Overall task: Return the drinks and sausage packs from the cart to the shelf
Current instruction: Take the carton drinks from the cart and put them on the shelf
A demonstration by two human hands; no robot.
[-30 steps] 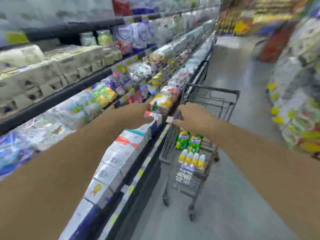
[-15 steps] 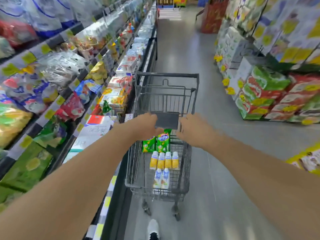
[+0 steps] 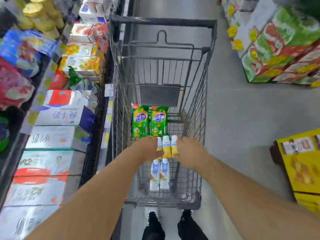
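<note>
A grey wire cart stands in the aisle in front of me. Inside it lie two green sausage packs, a row of yellow drink bottles and two white-and-blue drink cartons. Both my hands are down in the basket on either side of the yellow bottles. My left hand covers the left end of the row. My right hand touches the rightmost bottle. The fingers of both hands are blurred and point away from me, so their grip is unclear. The shelf runs along the cart's left side.
Milk cases and juice boxes fill the left shelf. Stacked green-and-red cases and a yellow box stand on the floor to the right. A grey flap hangs across the cart's middle. My shoes are behind the cart.
My view swung from the shelf down onto the cart. Both hands left the grey flap and the cart's upper part and dropped into the basket beside the yellow bottles.
</note>
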